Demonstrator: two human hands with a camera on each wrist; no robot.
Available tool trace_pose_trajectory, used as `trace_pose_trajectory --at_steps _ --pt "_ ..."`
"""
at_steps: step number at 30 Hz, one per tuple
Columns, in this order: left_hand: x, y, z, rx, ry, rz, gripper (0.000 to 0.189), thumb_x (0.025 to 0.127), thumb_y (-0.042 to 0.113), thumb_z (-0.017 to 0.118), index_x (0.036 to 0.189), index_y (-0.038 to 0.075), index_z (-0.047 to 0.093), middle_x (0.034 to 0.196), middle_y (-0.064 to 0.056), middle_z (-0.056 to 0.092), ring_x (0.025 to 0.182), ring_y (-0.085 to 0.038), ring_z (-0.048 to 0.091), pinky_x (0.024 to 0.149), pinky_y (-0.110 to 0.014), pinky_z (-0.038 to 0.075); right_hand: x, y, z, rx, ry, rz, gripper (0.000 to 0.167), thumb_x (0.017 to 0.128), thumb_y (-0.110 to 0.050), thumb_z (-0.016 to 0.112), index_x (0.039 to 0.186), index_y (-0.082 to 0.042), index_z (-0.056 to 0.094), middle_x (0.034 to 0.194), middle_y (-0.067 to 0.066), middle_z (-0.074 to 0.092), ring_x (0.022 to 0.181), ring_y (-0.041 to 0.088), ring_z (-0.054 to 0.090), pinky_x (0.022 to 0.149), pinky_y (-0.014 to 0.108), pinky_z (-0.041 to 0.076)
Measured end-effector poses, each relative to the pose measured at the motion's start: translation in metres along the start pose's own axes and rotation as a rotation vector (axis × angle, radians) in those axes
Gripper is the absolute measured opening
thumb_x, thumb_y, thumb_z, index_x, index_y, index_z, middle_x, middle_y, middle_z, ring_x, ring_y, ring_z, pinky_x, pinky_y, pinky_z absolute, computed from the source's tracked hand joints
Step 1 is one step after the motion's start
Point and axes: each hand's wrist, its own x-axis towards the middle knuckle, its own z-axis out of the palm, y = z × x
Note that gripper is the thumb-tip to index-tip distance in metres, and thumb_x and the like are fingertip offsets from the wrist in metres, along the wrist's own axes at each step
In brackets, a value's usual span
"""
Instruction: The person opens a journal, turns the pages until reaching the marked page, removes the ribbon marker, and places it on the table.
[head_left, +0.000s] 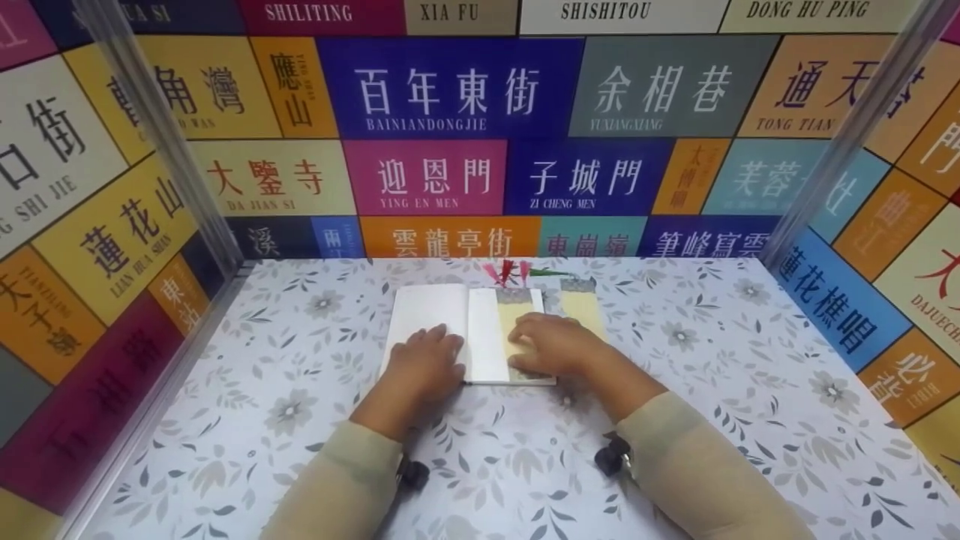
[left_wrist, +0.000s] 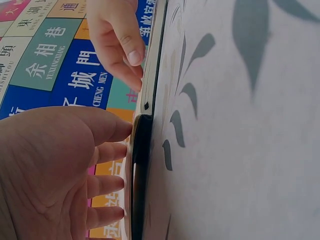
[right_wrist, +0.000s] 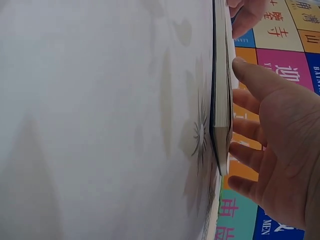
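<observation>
An open notebook (head_left: 429,306) with blank white pages lies on the table. My left hand (head_left: 427,363) rests its fingertips on the left page, near the fold. On the right page lies a pale yellow bookmark (head_left: 511,315) with a grey patterned top, and my right hand (head_left: 553,345) touches it with its fingers, covering its lower part. The right wrist view shows the right hand (right_wrist: 285,125) with fingers apart along the thick page block (right_wrist: 223,95). In the left wrist view, the left hand (left_wrist: 45,170) has extended fingers touching the notebook's page.
A second yellow bookmark (head_left: 579,303) lies on the table right of the notebook, partly behind the right hand. Red and pink tassels (head_left: 507,273) and a green tassel (head_left: 546,272) lie behind the notebook. Floral cloth (head_left: 300,315) covers the table; lettered panels (head_left: 450,90) surround it.
</observation>
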Motion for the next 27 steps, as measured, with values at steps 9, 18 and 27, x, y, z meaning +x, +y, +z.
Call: trace_pose_trajectory --at_steps 9,18,27 --pt "-0.0015 0.0012 0.0009 0.023 0.019 0.01 0.059 0.109 0.046 0.053 0.163 0.025 0.046 0.176 -0.006 0.035 0.163 -0.038 0.033 0.129 -0.068 0.031 -0.0051 0.0051 -0.0014 0.013 0.058 0.003 0.05 0.095 -0.053 0.073 0.133 -0.02 0.07 0.148 0.003 0.062 0.141 0.03 0.057 0.12 0.057 0.045" --pt "-0.0016 0.0025 -0.0003 0.036 0.013 0.006 0.059 0.109 0.046 0.053 0.163 0.024 0.046 0.176 -0.006 0.035 0.163 -0.038 0.033 0.13 -0.068 0.031 -0.0094 -0.0004 -0.0062 0.174 0.078 0.249 0.096 0.08 -0.061 0.087 0.16 -0.023 0.049 0.164 0.01 0.05 0.146 0.037 0.045 0.127 0.059 0.038" --pt "-0.0007 0.0017 0.0 0.027 0.001 0.002 0.06 0.109 0.047 0.052 0.164 0.025 0.044 0.177 -0.005 0.033 0.164 -0.037 0.031 0.13 -0.069 0.029 -0.0036 0.0001 -0.0076 0.359 0.055 0.377 0.105 0.082 -0.047 0.09 0.166 -0.011 0.037 0.168 0.017 0.044 0.15 0.036 0.046 0.134 0.054 0.031"
